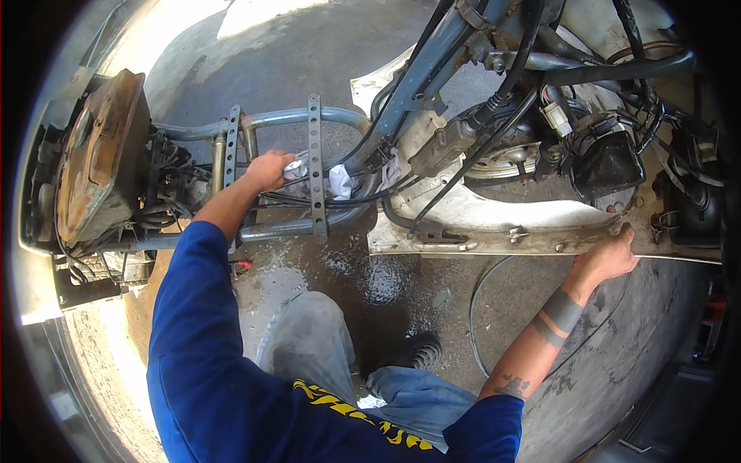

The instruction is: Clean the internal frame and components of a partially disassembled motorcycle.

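Note:
My left hand (268, 171) is closed on a crumpled white rag (295, 168), inside the bare blue-grey frame (289, 117) of a motor scooter or motorcycle. Behind the perforated metal strap (316, 166), more white cloth (340, 182) shows; whether it is the same piece I cannot tell. Black cables (355, 202) run just below that hand. At the right, my right hand (610, 253) grips the lower edge of a dirty white body panel (494, 224), its fingers partly hidden behind the edge.
A rusty brown box-like part (108, 158) sits at the frame's left end. Wiring and a white connector (556, 117) hang at the upper right, above a black cover (607, 166). The concrete floor (386, 278) is wet below the frame, and a thin cable (475, 309) lies there.

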Demonstrator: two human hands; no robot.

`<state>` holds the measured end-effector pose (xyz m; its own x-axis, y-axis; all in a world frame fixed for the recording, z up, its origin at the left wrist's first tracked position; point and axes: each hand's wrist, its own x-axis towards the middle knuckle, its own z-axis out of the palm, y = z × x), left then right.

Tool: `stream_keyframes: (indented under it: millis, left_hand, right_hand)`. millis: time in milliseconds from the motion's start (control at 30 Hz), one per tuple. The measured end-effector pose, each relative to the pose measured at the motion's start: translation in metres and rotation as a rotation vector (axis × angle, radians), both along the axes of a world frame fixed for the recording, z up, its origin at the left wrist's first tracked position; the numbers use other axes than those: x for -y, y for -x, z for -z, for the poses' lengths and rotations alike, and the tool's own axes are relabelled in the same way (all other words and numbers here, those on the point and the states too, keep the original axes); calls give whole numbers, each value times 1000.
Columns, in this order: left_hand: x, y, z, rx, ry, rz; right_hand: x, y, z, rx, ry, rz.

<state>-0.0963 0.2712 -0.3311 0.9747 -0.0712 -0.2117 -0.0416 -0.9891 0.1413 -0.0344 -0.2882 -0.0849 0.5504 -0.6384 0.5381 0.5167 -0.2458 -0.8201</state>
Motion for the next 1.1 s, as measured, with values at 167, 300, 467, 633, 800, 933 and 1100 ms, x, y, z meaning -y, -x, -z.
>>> stream_keyframes:
  millis: [167,300,467,633,800,933,1100]
  left_hand:
    - [37,-46,36,109,30,-72]
    - [32,-21,50,201,121,17]
    - [-7,14,31,248,151,164]
    - [-60,23,46,50,-85,337]
    - [-25,-22,49,131,-62,514]
    - [-38,-3,57,178,-9,396]
    - [-73,16,45,-19,-188,348]
  right_hand:
    - [16,3,-4,13,-40,33]
    - [8,-2,10,53,19,68]
    - [-6,-2,4,-2,-3,67]
    - [2,2,1,14,2,86]
    - [-6,1,1,-40,24,118]
    - [0,2,1,-2,33,114]
    - [0,1,2,-14,25,123]
